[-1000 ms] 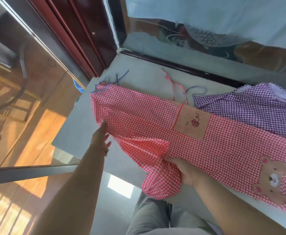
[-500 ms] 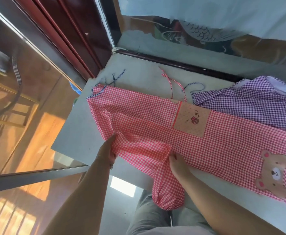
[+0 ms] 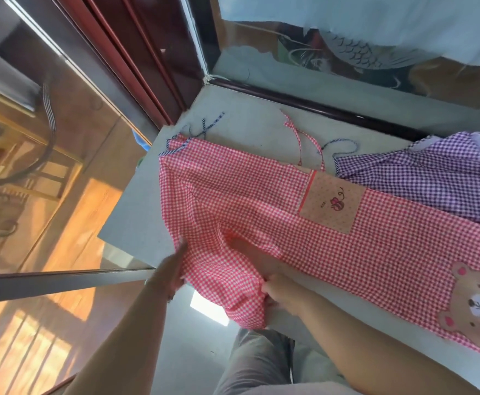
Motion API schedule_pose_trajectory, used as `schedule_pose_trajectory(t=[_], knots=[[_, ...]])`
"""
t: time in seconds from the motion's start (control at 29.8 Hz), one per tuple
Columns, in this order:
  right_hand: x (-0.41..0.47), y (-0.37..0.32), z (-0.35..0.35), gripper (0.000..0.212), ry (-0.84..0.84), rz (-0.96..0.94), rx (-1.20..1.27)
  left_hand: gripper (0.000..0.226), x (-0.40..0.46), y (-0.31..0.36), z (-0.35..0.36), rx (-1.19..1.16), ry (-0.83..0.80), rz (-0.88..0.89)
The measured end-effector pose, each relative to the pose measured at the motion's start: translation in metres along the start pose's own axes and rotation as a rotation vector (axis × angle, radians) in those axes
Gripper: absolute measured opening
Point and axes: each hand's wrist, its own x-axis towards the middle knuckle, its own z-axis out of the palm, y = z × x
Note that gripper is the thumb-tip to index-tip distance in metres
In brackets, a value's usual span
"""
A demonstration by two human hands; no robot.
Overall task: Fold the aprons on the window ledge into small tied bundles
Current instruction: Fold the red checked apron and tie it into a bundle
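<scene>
red gingham apron (image 3: 261, 201) lies spread along the window ledge (image 3: 136, 218), near corner hanging over the edge. left hand (image 3: 172, 270) and right hand (image 3: 280, 292) both pinch that hanging fabric, fingers closed. purple gingham apron (image 3: 432, 178) lies beside it

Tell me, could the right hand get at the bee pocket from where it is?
Probably yes. The right hand grips the red apron at the near edge, and nothing lies over the pocket beyond it.
</scene>
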Motion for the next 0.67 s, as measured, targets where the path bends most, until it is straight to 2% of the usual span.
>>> schedule_pose_trajectory(t=[0.07,0.1,0.17,0.2,0.27,0.3,0.37,0.44,0.5,0.54,0.57,0.67], knots=[[-0.005,0.003,0.002,0.028,-0.162,0.006,0.298,0.09,-0.011,-0.021,0.004,0.255,-0.168,-0.143],[-0.007,0.004,0.002,0.029,-0.182,-0.007,0.308,0.097,-0.017,-0.028,0.007,0.354,-0.229,-0.191],[-0.006,0.006,0.002,0.028,-0.04,-0.064,0.094,0.116,-0.027,-0.033,0.008,0.54,-0.29,-0.222],[-0.003,0.008,-0.001,0.024,0.081,-0.104,-0.072,0.109,-0.028,-0.03,0.006,0.573,-0.32,-0.224],[-0.001,0.016,-0.009,0.026,0.301,-0.199,-0.34,0.079,-0.038,-0.01,0.016,0.597,-0.336,-0.25],[-0.001,0.017,-0.013,0.028,0.383,-0.279,-0.416,0.069,-0.047,0.003,0.024,0.569,-0.359,-0.266],[-0.003,0.011,-0.018,0.018,0.479,-0.435,-0.428,0.056,-0.061,0.033,0.044,0.467,-0.508,-0.257],[-0.006,0.002,-0.034,0.01,0.458,-0.491,-0.169,0.049,-0.072,0.06,0.077,0.295,-0.636,-0.228],[-0.012,-0.006,-0.058,0.018,0.374,-0.448,0.212,0.038,-0.076,0.083,0.119,0.146,-0.67,-0.139],[-0.019,-0.008,-0.072,0.021,0.358,-0.418,0.338,0.04,-0.076,0.092,0.14,0.111,-0.68,-0.101],[-0.023,-0.005,-0.087,0.021,0.401,-0.375,0.397,0.043,-0.076,0.099,0.163,0.069,-0.712,-0.091],[-0.032,0.011,-0.123,0.014,0.616,-0.266,0.57,0.074,-0.073,0.095,0.225,-0.002,-0.579,-0.09]])
